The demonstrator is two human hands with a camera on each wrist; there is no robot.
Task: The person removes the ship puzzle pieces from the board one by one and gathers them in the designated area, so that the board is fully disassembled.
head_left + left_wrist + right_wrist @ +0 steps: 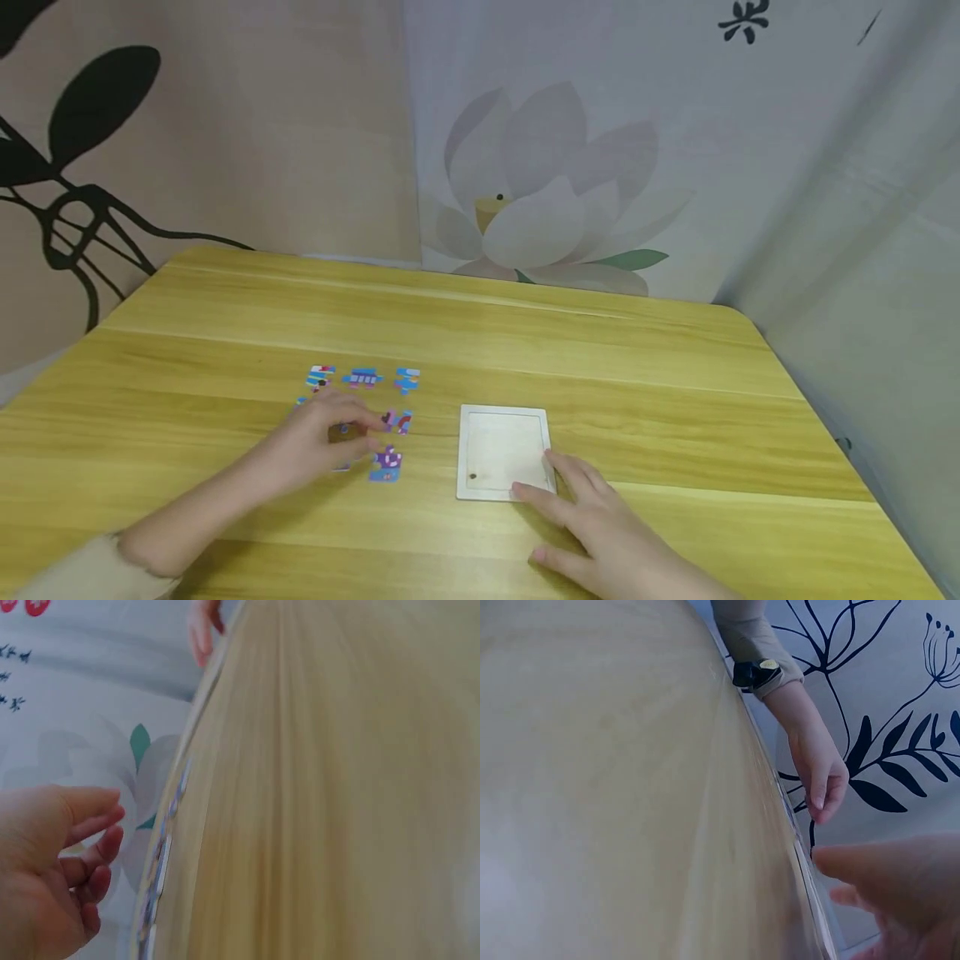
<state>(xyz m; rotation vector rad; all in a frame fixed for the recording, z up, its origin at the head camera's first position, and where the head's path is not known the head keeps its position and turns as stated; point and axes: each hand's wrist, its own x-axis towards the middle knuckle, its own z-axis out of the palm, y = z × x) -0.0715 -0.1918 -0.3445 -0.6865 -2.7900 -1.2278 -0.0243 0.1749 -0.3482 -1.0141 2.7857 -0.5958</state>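
My left hand (315, 437) hovers over a group of colourful jigsaw pieces, its thumb and forefinger apart near a purple piece (396, 421) with a red part. No piece shows between the fingers of the left hand (71, 862) in the left wrist view. Parts of the group are hidden under that hand. A purple and blue piece (386, 465) lies just in front of its fingertips. My right hand (592, 525) has its fingers spread, with fingertips at the right edge and lower right corner of a pale, shallow puzzle tray (504, 450).
Behind the left hand lie a striped piece (320, 375), a blue and purple piece (363, 378) and a blue piece (407, 380). The wooden table (675, 400) reaches back to a curtain (570, 167) printed with a flower.
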